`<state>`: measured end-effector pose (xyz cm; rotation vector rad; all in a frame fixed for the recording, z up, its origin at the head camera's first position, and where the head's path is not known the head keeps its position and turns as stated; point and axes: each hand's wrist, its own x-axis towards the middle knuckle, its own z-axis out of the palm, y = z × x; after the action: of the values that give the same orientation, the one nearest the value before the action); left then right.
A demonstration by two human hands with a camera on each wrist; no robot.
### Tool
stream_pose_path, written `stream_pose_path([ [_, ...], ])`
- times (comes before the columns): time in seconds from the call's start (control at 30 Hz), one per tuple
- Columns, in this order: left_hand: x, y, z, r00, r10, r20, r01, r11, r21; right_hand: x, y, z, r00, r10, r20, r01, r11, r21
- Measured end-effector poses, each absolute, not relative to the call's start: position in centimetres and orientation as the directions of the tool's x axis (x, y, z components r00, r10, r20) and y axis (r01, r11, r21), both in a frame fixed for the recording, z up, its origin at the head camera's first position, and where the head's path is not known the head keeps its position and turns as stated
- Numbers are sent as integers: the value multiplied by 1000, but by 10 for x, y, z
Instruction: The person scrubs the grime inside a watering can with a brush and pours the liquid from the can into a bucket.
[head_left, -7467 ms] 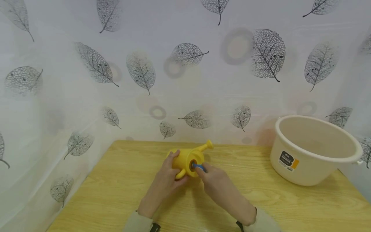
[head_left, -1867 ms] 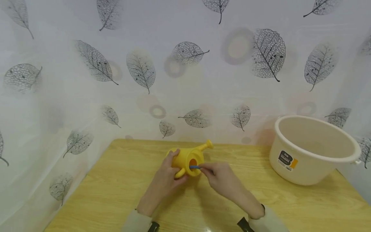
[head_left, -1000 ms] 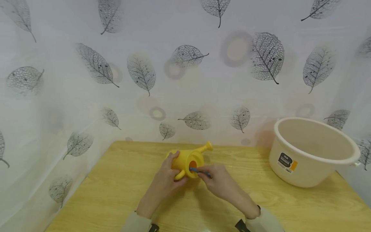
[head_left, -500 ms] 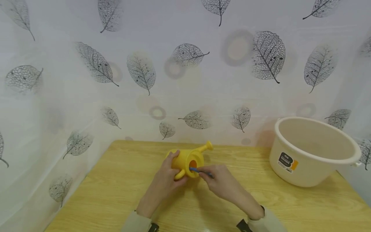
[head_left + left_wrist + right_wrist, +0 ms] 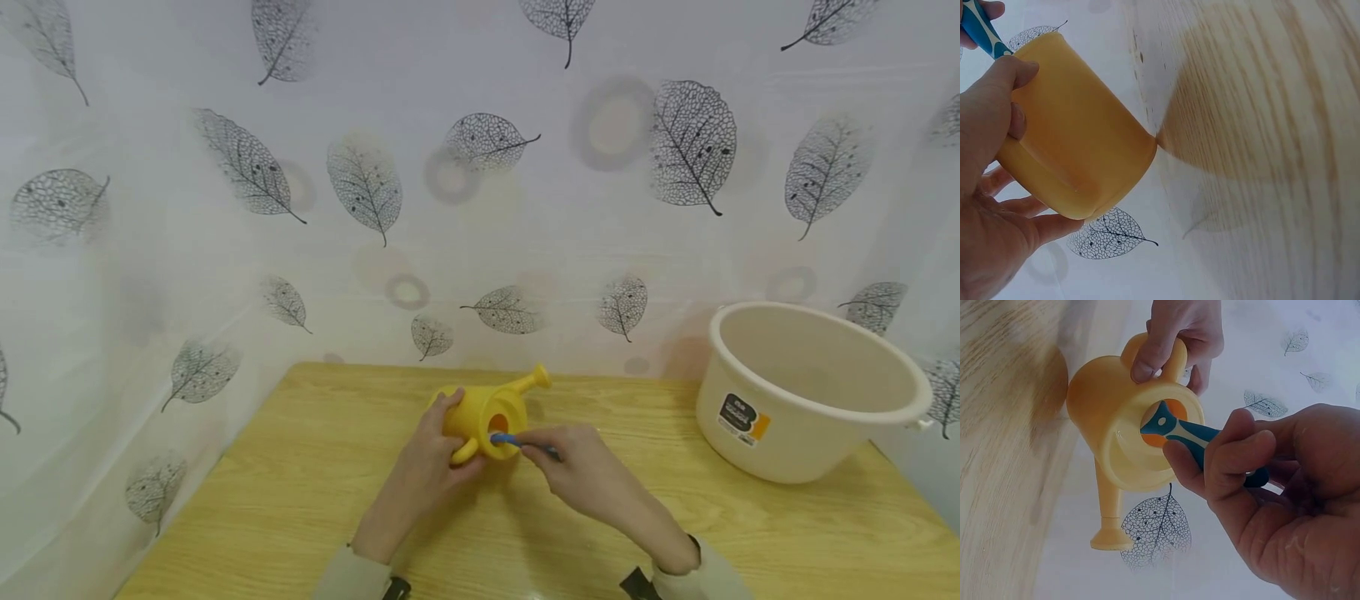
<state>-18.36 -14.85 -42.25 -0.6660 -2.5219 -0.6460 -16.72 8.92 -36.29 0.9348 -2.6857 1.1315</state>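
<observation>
Right hand (image 5: 576, 464) has drawn a little away from the can's mouth since the frame 7.5 s back, so more of the blue tool (image 5: 1197, 439) shows; left hand (image 5: 426, 454), yellow watering can (image 5: 471, 408) and tub hold nearly the same places. Left hand grips the can beside its curved handle (image 5: 466, 452), fingers wrapped over the body. Right hand pinches the blue tool between curled fingers and thumb, its front end at the round opening (image 5: 1155, 437) (how much of it lies inside cannot be made out). Can is tipped, mouth facing the right hand, one lower edge touching the worktop (image 5: 330, 475) in the left wrist view. Its position: near the back edge of the worktop, nearer the back left corner than the tub is; spout (image 5: 525, 384) slants toward that back edge. Cream tub (image 5: 802, 446) stands upright by the back right corner, well apart from both hands, with a black-and-orange label (image 5: 744, 418) on its wall. White sheeting (image 5: 517, 225) printed with dark leaf skeletons rises behind the back edge. Both forearms wear pale sleeves (image 5: 352, 575).
</observation>
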Motion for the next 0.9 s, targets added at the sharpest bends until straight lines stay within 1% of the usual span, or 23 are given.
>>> stream_pose_path([
  [0.3, -184, -150, -423, -778, 348, 524, 557, 768, 317, -167, 88, -363, -820, -499, 280, -550, 551, -628],
  [0.63, -185, -150, -423, -776, 351, 524, 562, 763, 321, -173, 82, -373, -781, -514, 354, -613, 525, -591],
  [0.9, -185, -149, -424, -770, 356, 530, 566, 764, 310, -173, 76, -377, -758, -532, 378, -644, 518, -562],
])
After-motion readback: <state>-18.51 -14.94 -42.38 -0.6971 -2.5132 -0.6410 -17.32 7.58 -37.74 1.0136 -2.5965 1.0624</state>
